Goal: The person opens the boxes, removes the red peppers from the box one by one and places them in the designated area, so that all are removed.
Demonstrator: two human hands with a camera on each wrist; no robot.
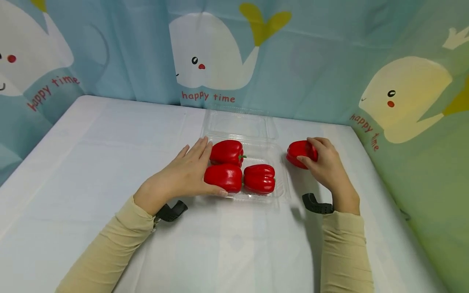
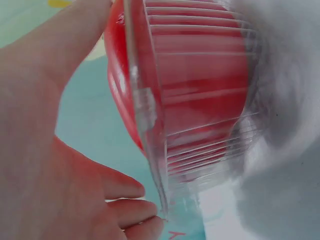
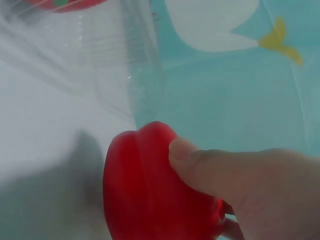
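Three red bell peppers lie in a clear plastic container: one at the back left (image 1: 226,151), one at the front left (image 1: 224,178), one at the front right (image 1: 259,179). My left hand (image 1: 187,173) rests along the container's left side, fingers extended and thumb along the front rim. In the left wrist view the container's ribbed wall (image 2: 200,75) stands beside the spread fingers. To the right of the container, my right hand (image 1: 324,162) grips a fourth bell pepper (image 1: 296,154), with its thumb (image 3: 187,155) pressed on the red skin in the right wrist view.
The container's clear lid (image 1: 238,124) lies folded open towards the back. A white cloth covers the table (image 1: 121,154), and a blue-green curtain (image 1: 315,65) with whale prints hangs behind and at both sides. Black curved wrist mounts (image 1: 316,204) stick out near both wrists.
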